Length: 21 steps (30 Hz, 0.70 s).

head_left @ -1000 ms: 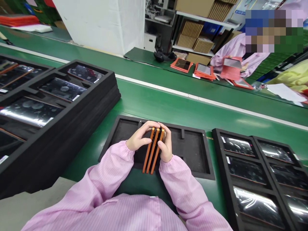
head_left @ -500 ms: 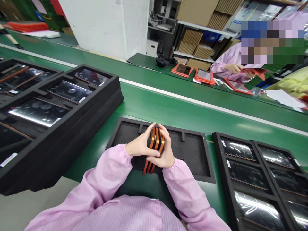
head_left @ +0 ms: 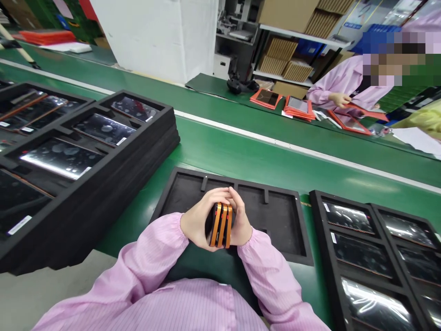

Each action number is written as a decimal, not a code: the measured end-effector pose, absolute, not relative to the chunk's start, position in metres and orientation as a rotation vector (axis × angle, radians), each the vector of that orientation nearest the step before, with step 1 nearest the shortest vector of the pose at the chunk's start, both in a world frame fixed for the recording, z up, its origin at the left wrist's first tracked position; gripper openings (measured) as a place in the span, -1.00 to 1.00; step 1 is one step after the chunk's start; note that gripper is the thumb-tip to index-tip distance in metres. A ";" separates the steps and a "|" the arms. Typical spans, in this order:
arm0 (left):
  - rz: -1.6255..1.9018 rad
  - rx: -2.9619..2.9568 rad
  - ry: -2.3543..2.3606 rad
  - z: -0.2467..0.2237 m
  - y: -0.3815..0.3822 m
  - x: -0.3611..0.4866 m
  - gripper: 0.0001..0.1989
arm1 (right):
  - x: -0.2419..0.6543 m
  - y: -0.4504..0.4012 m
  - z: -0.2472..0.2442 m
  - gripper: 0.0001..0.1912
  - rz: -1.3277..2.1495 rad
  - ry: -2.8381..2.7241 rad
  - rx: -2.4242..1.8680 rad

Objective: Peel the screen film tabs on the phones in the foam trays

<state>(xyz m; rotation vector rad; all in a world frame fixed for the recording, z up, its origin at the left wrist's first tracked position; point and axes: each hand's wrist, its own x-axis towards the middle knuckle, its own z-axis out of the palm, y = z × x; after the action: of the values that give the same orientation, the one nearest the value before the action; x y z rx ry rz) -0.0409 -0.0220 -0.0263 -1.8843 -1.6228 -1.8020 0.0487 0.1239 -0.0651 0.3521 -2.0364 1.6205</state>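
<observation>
Between my two hands stands a small stack of orange-edged phones (head_left: 221,225), held on edge with the narrow orange sides facing up. My left hand (head_left: 198,221) wraps round the stack's left side, and my right hand (head_left: 241,226) closes round its right side. The fingertips of both hands meet at the far end of the stack. Below and behind them lies a black foam tray (head_left: 282,220) whose visible compartments hold nothing. How far the phones are above the tray cannot be made out.
Stacked black trays (head_left: 138,165) with dark glossy panels rise at the left. Another black tray (head_left: 314,220) with similar panels lies at the right. Across the green bench (head_left: 241,156), a person in pink (head_left: 339,80) handles an orange-red sheet near several orange-red pouches (head_left: 299,108).
The phone stack has tipped and come nearer to my body, its narrow ends now facing up. My fingers have shifted to its far end. The person opposite has moved the orange-red sheet slightly.
</observation>
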 end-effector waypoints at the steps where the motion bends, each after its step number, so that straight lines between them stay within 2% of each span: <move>1: -1.794 -1.846 -1.631 -0.027 -0.024 -0.040 -0.06 | 0.047 0.122 -0.064 0.22 1.505 -2.043 0.461; 4: -1.845 -1.727 -1.614 -0.030 -0.024 -0.037 -0.12 | 0.042 0.120 -0.061 0.37 1.333 -2.119 0.582; 9: -2.193 -1.552 -1.509 -0.035 -0.014 -0.032 -0.16 | 0.041 0.125 -0.061 0.33 1.321 -2.346 0.523; 12: -2.199 -1.627 -1.561 -0.035 -0.011 -0.033 -0.14 | 0.041 0.127 -0.060 0.34 1.310 -2.362 0.487; 17: -2.022 -1.703 -1.615 -0.032 -0.015 -0.037 -0.09 | 0.040 0.123 -0.057 -0.07 1.460 -2.270 0.483; 21: -1.951 -1.731 -1.605 -0.029 -0.016 -0.035 -0.08 | 0.043 0.123 -0.058 -0.20 1.573 -2.280 0.391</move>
<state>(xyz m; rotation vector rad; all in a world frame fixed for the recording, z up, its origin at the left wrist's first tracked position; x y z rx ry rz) -0.0353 -0.0161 -0.0287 -1.7305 -1.6045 -1.9512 0.0427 0.1230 -0.0584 0.3912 -2.2804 1.5733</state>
